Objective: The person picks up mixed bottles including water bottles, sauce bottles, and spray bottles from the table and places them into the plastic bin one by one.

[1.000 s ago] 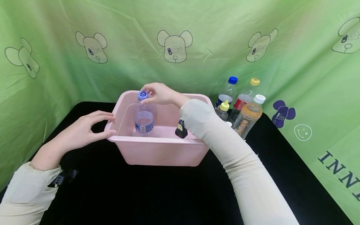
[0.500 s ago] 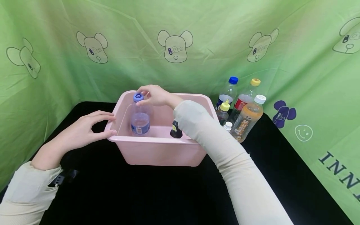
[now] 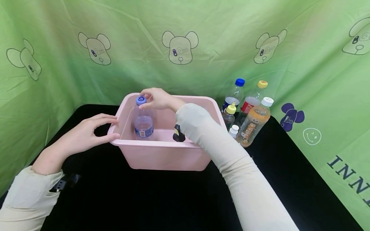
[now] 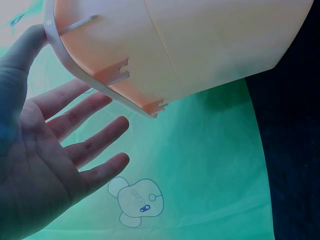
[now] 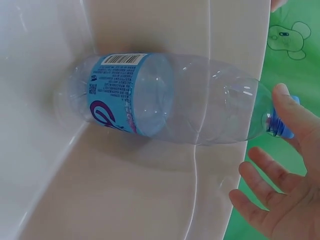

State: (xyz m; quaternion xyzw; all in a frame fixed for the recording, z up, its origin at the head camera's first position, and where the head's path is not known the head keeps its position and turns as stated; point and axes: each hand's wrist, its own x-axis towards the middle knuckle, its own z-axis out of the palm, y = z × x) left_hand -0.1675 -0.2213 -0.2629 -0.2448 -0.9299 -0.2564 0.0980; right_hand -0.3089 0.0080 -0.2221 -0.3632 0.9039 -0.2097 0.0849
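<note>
A clear plastic water bottle with a blue cap and blue label stands upright in the left end of a pink plastic basin. My right hand pinches the bottle at its capped neck between thumb and forefinger; the other fingers are spread apart from it, as the right wrist view of the bottle shows. At the basin's left side, my left hand touches the rim with the thumb and some fingertips. In the left wrist view the fingers of that hand are fairly straight and spread.
Right of the basin stand a blue-capped bottle, a yellow-capped bottle, an orange drink bottle, a small yellow-nozzled bottle and a white-capped one. Black cloth covers the table; a green curtain hangs behind.
My right hand has carried the water bottle a little left and down in the basin, slowing in the last half second. The left hand has stayed at the rim.
</note>
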